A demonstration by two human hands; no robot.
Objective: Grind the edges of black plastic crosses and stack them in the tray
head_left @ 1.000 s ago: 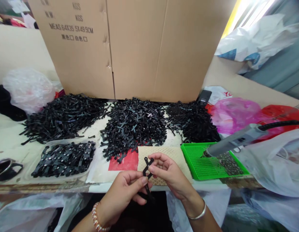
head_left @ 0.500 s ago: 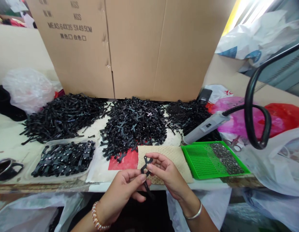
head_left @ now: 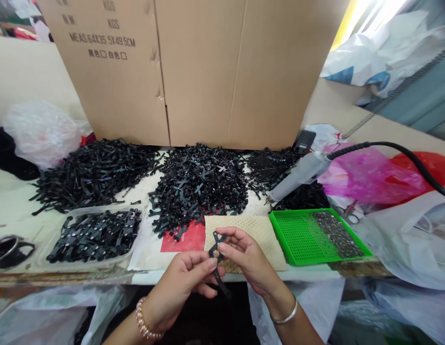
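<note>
A black jointed linkage [head_left: 217, 239] with crossed arms is held between my two hands, over the front edge of the beige mat [head_left: 249, 227]. My left hand [head_left: 188, 275], with a beaded bracelet, pinches its middle from the left. My right hand [head_left: 245, 256], with a silver bangle, grips its upper right arm between thumb and fingers. The linkage's lower end hangs below my left fingers. Behind the mat lies a heap of black crossed pieces [head_left: 200, 177]. To the right, a green tray [head_left: 297, 239] holds small metal parts [head_left: 337, 235].
A clear tub [head_left: 96, 235] of linkages and a dark metal cup [head_left: 10, 251] are at left. More black strips [head_left: 96, 172] are piled behind. A corded grey electric screwdriver [head_left: 297, 177] hangs above the green tray's back edge. A tall cardboard sheet [head_left: 200, 72] stands behind.
The screwdriver's cord has swung down and right from its raised loop, and the tool has shifted slightly left. My hands keep nearly the same hold on the linkage.
</note>
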